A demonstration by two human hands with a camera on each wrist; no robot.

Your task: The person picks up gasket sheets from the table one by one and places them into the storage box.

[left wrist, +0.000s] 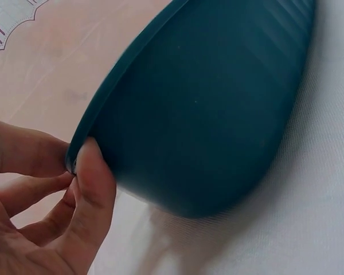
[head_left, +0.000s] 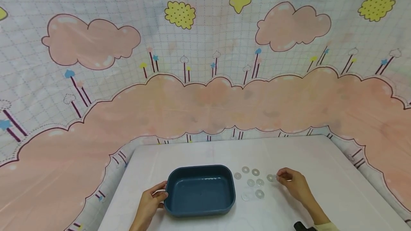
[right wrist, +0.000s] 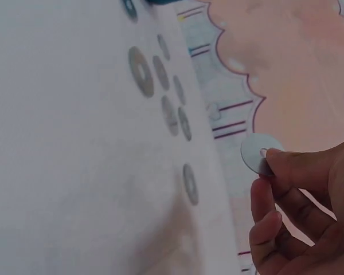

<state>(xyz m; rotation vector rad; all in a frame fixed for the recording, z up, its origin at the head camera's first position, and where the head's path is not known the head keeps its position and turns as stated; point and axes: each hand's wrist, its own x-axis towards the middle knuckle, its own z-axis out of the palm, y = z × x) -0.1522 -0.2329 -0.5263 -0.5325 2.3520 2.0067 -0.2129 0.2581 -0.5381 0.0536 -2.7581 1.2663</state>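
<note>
A dark blue rectangular tray (head_left: 200, 211) stands on the white table. My left hand (head_left: 150, 202) pinches its left rim, thumb on the outer wall and fingers over the edge, as the left wrist view shows with the tray wall (left wrist: 200, 126) close up. To the right, my right hand (head_left: 293, 184) pinches a flat metal washer (right wrist: 255, 153) between thumb and fingertips, lifted off the table. Just left of that hand, one washer (head_left: 270, 178) lies on the table. Several more washers (head_left: 259, 194) lie flat between it and the tray.
A white cloth covers the table (head_left: 167, 156). Behind hangs a patterned curtain (head_left: 212, 106) with pink clouds and stars. A black object (head_left: 302, 226) sits by the right wrist at the bottom edge.
</note>
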